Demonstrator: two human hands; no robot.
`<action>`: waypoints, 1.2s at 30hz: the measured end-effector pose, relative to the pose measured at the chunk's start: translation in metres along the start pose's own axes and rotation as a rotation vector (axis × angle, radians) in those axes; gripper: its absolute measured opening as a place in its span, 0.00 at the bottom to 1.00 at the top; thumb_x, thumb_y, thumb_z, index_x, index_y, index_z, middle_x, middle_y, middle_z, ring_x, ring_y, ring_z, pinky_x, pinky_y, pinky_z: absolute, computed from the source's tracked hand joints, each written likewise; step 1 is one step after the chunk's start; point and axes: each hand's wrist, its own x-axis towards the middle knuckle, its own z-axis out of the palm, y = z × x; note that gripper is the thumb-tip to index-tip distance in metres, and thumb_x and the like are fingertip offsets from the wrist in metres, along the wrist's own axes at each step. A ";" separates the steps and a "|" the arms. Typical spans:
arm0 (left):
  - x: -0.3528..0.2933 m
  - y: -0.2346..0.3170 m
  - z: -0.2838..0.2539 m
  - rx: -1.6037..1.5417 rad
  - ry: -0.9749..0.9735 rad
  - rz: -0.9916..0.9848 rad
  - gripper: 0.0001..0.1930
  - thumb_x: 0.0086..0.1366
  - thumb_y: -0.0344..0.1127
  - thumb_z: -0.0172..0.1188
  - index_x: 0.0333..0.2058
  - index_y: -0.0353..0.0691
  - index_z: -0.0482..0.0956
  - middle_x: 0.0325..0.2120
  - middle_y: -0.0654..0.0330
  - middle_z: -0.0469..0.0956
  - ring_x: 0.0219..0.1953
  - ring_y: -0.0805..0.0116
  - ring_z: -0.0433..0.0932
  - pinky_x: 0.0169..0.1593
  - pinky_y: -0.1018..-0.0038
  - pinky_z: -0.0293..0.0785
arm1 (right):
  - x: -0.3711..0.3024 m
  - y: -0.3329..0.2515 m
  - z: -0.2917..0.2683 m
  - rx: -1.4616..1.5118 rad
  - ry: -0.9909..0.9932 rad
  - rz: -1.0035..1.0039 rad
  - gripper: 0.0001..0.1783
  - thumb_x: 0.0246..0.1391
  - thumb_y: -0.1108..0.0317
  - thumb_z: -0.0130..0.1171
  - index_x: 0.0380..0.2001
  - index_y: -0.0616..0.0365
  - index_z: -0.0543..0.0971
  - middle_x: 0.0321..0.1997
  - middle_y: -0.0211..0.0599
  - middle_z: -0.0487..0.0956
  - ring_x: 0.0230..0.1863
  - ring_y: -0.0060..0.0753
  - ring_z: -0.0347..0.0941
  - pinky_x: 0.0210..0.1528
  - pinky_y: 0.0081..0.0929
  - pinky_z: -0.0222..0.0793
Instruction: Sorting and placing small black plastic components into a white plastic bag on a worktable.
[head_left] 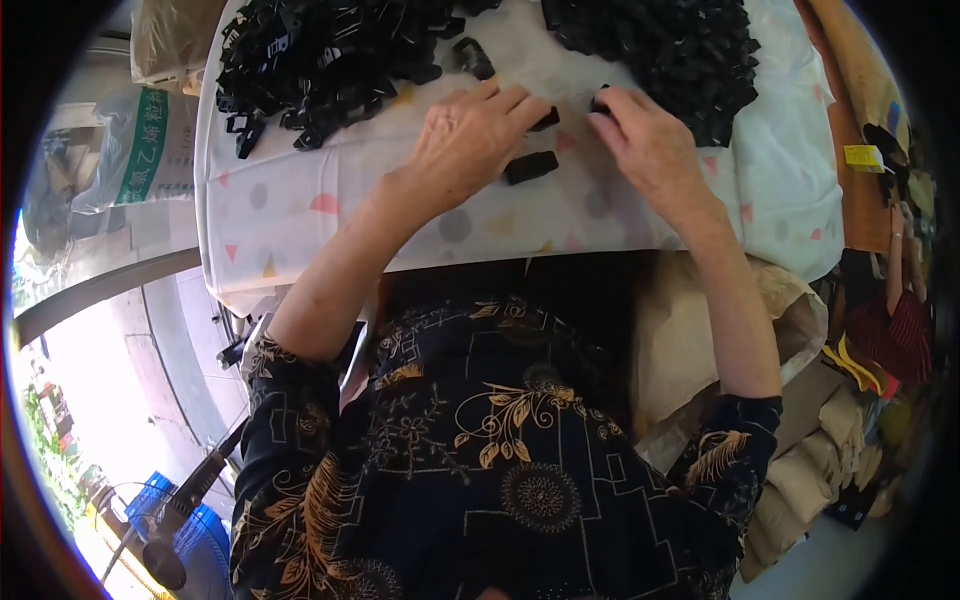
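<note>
My left hand (470,138) is over the table with its fingers closed on a small black plastic part (545,120), which sticks out past the fingertips. To its right my right hand (652,145) pinches another small black part (600,101), mostly hidden by the fingers. Just below the left fingertips a dark rectangular block (531,167) lies on the tablecloth. A single black piece (472,58) sits above my left hand, apart from the heaps. Both hands are a short gap from each other.
A large heap of black plastic parts (310,65) covers the table's far left, and another heap (690,60) its far right. The patterned white tablecloth (450,228) hangs over the near edge. An open pale sack (690,340) stands below at right. Another person's arm (896,245) shows far right.
</note>
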 end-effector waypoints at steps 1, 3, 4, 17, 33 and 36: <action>0.003 -0.001 0.000 -0.093 0.088 -0.005 0.18 0.58 0.31 0.65 0.47 0.46 0.73 0.40 0.61 0.77 0.43 0.55 0.79 0.41 0.62 0.77 | 0.003 -0.001 -0.011 0.029 0.074 -0.078 0.14 0.53 0.76 0.61 0.44 0.54 0.78 0.47 0.38 0.77 0.43 0.45 0.78 0.44 0.37 0.78; -0.007 -0.001 0.001 -0.072 0.064 -0.106 0.19 0.60 0.35 0.67 0.49 0.47 0.72 0.42 0.60 0.76 0.43 0.54 0.80 0.42 0.60 0.76 | 0.009 0.006 -0.018 0.050 0.150 -0.159 0.15 0.54 0.76 0.59 0.46 0.54 0.79 0.48 0.37 0.77 0.44 0.45 0.77 0.46 0.37 0.77; -0.012 -0.001 0.005 -0.098 0.055 -0.226 0.20 0.59 0.36 0.68 0.49 0.46 0.72 0.43 0.60 0.75 0.43 0.54 0.80 0.43 0.60 0.76 | 0.012 0.013 -0.020 -0.047 0.062 -0.266 0.16 0.55 0.77 0.59 0.48 0.54 0.79 0.49 0.37 0.77 0.45 0.45 0.77 0.48 0.36 0.77; -0.010 -0.007 0.013 -0.201 0.047 -0.272 0.16 0.56 0.36 0.69 0.43 0.45 0.77 0.38 0.60 0.73 0.43 0.58 0.79 0.44 0.62 0.76 | 0.012 -0.013 -0.003 0.369 0.102 -0.227 0.16 0.53 0.80 0.64 0.47 0.61 0.80 0.45 0.40 0.78 0.42 0.43 0.78 0.41 0.30 0.77; -0.009 -0.009 0.015 -0.263 0.034 -0.288 0.14 0.57 0.38 0.68 0.41 0.44 0.79 0.38 0.61 0.74 0.43 0.59 0.80 0.44 0.64 0.78 | 0.015 -0.028 0.013 -0.102 0.086 -0.527 0.17 0.45 0.75 0.66 0.42 0.64 0.80 0.38 0.33 0.73 0.40 0.34 0.74 0.40 0.30 0.72; -0.009 -0.009 0.012 -0.255 0.056 -0.283 0.17 0.55 0.37 0.69 0.44 0.46 0.79 0.38 0.61 0.75 0.41 0.60 0.79 0.42 0.64 0.76 | 0.010 -0.027 0.013 -0.118 0.173 -0.501 0.17 0.47 0.71 0.66 0.43 0.60 0.81 0.39 0.31 0.74 0.42 0.33 0.72 0.42 0.29 0.68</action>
